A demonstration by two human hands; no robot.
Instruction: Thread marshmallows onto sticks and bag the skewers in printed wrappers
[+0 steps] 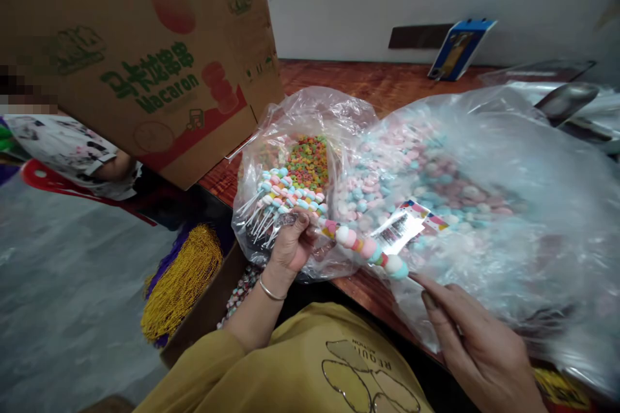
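My left hand (290, 245) is closed on the lower end of a candy skewer (368, 248) strung with pink, white and blue marshmallow pieces. The skewer slants down to the right. My right hand (477, 345) pinches its far tip, fingers together. Behind the left hand lies a bunch of finished skewers (285, 197) with white sticks, resting in a clear bag of coloured cereal rings (307, 161). A large clear bag of pastel marshmallows (460, 200) with a printed label (404, 226) lies on the wooden table (368, 80) under the skewer.
A brown Macaron carton (145, 58) stands at the left on the table's corner. Yellow gold strands (181, 281) sit in a box by the floor. Another person's sleeve (68, 148) shows at the far left. A blue box (460, 48) leans on the back wall.
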